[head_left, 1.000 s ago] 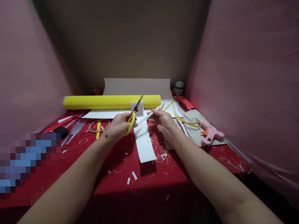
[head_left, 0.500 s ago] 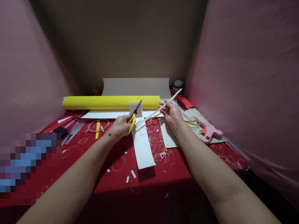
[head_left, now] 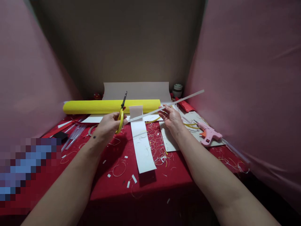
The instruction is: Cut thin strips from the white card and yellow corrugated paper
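Note:
My left hand [head_left: 108, 125] is closed round a pair of scissors [head_left: 120, 121] with yellow handles; the dark blades point up and look closed. Its fingertips also pinch the near end of a long narrow white paper strip [head_left: 150, 113]. Farther along, the fingers of my right hand [head_left: 172, 116] grip the same strip, whose free end sticks out up to the right. The strip hangs slanted above a wider white paper piece [head_left: 142, 147], which lies with its far end bent up against a yellow corrugated roll [head_left: 94, 107].
A pink glue gun [head_left: 210, 133] rests on a grey board [head_left: 170, 136] at right. Thread-like trimmings [head_left: 156, 142] and paper bits litter the red cloth [head_left: 113, 188]. Clear sticks [head_left: 74, 136] lie at left. A lidded jar [head_left: 177, 90] stands at the back, and pink walls flank the table.
My left hand has moved left with the scissors, whose blades now point more upright. The strip has swung to a flatter slant and reaches farther right. My right hand has barely moved.

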{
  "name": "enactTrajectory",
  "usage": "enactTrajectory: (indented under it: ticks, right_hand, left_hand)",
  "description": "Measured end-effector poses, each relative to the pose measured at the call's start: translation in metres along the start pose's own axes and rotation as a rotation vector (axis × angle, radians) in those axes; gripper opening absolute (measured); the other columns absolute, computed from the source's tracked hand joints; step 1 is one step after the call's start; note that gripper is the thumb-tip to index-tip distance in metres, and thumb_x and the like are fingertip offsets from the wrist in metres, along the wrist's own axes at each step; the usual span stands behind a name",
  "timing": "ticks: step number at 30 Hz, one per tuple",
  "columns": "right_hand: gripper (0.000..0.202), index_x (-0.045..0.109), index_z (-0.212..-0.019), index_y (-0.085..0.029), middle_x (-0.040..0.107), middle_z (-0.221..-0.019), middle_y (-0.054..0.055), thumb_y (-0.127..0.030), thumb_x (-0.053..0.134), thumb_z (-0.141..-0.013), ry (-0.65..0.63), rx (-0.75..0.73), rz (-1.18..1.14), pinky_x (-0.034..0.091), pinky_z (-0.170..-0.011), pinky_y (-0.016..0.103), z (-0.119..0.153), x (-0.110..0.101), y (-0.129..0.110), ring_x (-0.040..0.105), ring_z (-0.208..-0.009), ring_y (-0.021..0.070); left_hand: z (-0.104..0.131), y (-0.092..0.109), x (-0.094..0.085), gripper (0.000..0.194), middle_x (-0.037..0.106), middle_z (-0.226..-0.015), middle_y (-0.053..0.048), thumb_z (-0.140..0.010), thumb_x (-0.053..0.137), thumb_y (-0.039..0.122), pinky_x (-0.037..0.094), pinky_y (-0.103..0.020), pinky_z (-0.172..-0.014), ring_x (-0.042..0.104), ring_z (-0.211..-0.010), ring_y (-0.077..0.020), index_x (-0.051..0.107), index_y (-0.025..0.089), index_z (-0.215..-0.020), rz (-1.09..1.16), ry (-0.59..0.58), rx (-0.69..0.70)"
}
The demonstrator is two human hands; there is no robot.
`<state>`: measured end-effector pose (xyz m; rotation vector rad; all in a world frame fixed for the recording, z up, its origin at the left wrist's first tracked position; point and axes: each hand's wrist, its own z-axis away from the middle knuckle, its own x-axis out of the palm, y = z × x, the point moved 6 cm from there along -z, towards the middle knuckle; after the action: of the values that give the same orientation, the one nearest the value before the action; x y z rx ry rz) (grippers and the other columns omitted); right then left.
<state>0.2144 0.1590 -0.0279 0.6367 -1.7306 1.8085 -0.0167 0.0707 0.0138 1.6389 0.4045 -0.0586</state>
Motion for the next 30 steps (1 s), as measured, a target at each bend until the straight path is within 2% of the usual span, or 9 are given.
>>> enactTrajectory:
  ticks: [9,20,23,25,26,27,30]
  right_hand:
    - [0.009,0.057,-0.079,-0.014,0.062,-0.056,-0.001,-0.011,0.048,-0.079,-0.012,0.047,-0.010,0.048,-0.046,0.021,0.001,0.003,0.007,0.061,-0.049,0.0118]
    - [0.008,0.056,-0.079,-0.017,0.062,-0.058,-0.001,-0.014,0.048,-0.081,-0.023,0.098,0.025,0.048,-0.052,0.021,0.007,0.005,0.008,0.059,-0.051,0.0098]
    - [0.017,0.053,-0.070,-0.014,0.062,-0.057,0.004,-0.019,0.044,-0.084,-0.060,0.222,0.151,0.048,-0.051,0.022,0.014,0.008,0.017,0.059,-0.050,0.0114]
    - [0.020,0.052,-0.067,-0.013,0.060,-0.054,0.006,-0.020,0.044,-0.084,-0.147,0.286,0.334,0.046,-0.047,0.024,0.024,0.017,0.025,0.056,-0.046,0.0117]
    - [0.018,0.052,-0.067,-0.013,0.060,-0.055,0.006,-0.019,0.045,-0.082,-0.200,0.249,0.435,0.045,-0.045,0.024,0.029,0.023,0.026,0.054,-0.044,0.0112]
    - [0.015,0.053,-0.069,-0.013,0.059,-0.057,0.005,-0.018,0.046,-0.081,-0.249,0.150,0.532,0.044,-0.044,0.024,0.033,0.032,0.023,0.053,-0.043,0.0107]
    - [0.008,0.058,-0.079,-0.015,0.062,-0.073,0.004,-0.017,0.051,-0.078,-0.362,-0.352,0.825,0.045,-0.052,0.025,0.049,0.066,0.006,0.055,-0.053,0.0104]
  left_hand:
    - [-0.003,0.000,-0.015,0.027,0.050,-0.054,0.003,-0.052,0.068,0.022,0.029,-0.019,-0.038,0.041,-0.042,-0.0054,0.059,0.016,-0.076,0.079,0.084,-0.010]
    - [-0.007,-0.003,-0.025,0.032,0.051,-0.054,0.004,-0.047,0.071,0.020,0.031,-0.016,-0.037,0.042,-0.041,-0.0044,0.060,0.015,-0.077,0.107,0.152,-0.013]
    - [-0.004,0.005,-0.024,0.030,0.050,-0.054,0.006,-0.050,0.070,0.020,0.030,-0.016,-0.037,0.041,-0.041,-0.0037,0.060,0.016,-0.078,0.115,0.146,0.047]
    - [0.000,0.011,-0.023,0.028,0.051,-0.056,0.005,-0.052,0.069,0.021,0.031,-0.017,-0.038,0.042,-0.043,-0.0040,0.059,0.016,-0.078,0.112,0.146,0.088]
    - [0.001,0.014,-0.023,0.027,0.053,-0.059,0.004,-0.053,0.069,0.021,0.033,-0.017,-0.040,0.044,-0.044,-0.0044,0.059,0.015,-0.077,0.107,0.147,0.105]
    - [0.003,0.018,-0.022,0.026,0.056,-0.063,0.003,-0.053,0.069,0.021,0.036,-0.018,-0.043,0.046,-0.047,-0.0052,0.059,0.015,-0.077,0.093,0.149,0.122]
    - [0.007,0.027,-0.019,0.027,0.059,-0.068,0.001,-0.053,0.069,0.021,0.040,-0.020,-0.049,0.051,-0.054,-0.0074,0.059,0.015,-0.077,0.058,0.137,0.183]
